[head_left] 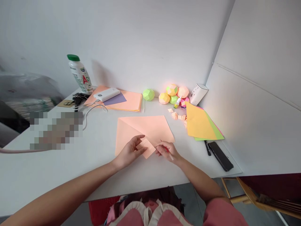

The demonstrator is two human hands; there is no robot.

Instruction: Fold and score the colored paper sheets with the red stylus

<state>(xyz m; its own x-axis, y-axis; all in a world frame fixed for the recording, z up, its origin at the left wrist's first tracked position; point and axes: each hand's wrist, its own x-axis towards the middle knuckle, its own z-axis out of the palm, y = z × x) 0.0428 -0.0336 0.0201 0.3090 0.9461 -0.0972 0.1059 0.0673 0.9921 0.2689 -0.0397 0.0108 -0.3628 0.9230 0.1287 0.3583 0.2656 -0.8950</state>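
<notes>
A peach paper sheet (150, 127) lies folded on the white table (70, 163). A small folded peach piece (146, 147) sits at its near corner. My left hand (129, 152) pinches that small piece, fingers closed on its left edge. My right hand (168, 150) is curled round a thin white and red stick, perhaps a pen or cutter, whose tip touches the paper by the small piece.
Paper balls (172, 94) and a green ball (148, 94) sit by the wall. Also here: yellow and green sheets (202, 124), small folded pieces (178, 116), a phone (221, 156), a paper stack (127, 101) with a power bank (107, 94), a bottle (78, 73), keys (78, 99).
</notes>
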